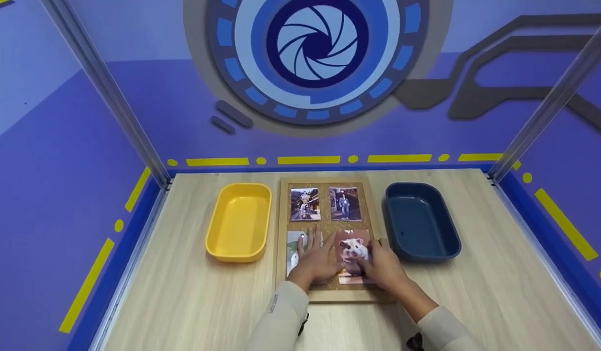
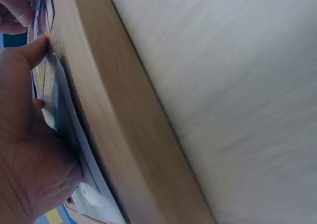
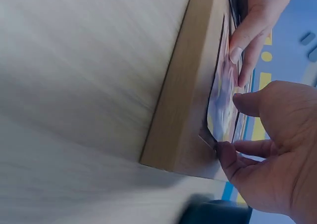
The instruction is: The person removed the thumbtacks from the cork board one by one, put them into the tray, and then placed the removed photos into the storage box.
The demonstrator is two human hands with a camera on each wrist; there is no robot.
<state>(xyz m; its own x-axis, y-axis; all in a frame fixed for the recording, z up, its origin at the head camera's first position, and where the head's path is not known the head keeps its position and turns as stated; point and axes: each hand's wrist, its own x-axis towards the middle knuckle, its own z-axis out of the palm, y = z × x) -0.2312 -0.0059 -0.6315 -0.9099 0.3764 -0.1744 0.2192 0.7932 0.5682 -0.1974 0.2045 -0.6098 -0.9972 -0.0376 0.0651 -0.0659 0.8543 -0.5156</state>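
A hamster photo [image 1: 353, 251] lies at the lower right of a wood-framed cork board [image 1: 324, 296]. My right hand [image 1: 385, 263] holds its right side, thumb on the picture face and bent fingers at the edge; the right wrist view shows a fingertip right at a corner of the photo [image 3: 220, 105]. My left hand [image 1: 317, 261] rests with spread fingers over a green-and-white photo [image 1: 293, 248] at the lower left, covering much of it. In the left wrist view the left thumb [image 2: 37, 50] reaches the hamster photo's near edge.
Two photos of people, one at the upper left [image 1: 305, 204] and one at the upper right [image 1: 345, 204], lie on the board. A yellow tray [image 1: 238, 222] stands left of it, a dark blue tray [image 1: 422, 222] close on its right. Printed walls enclose the wooden table [image 1: 183, 302].
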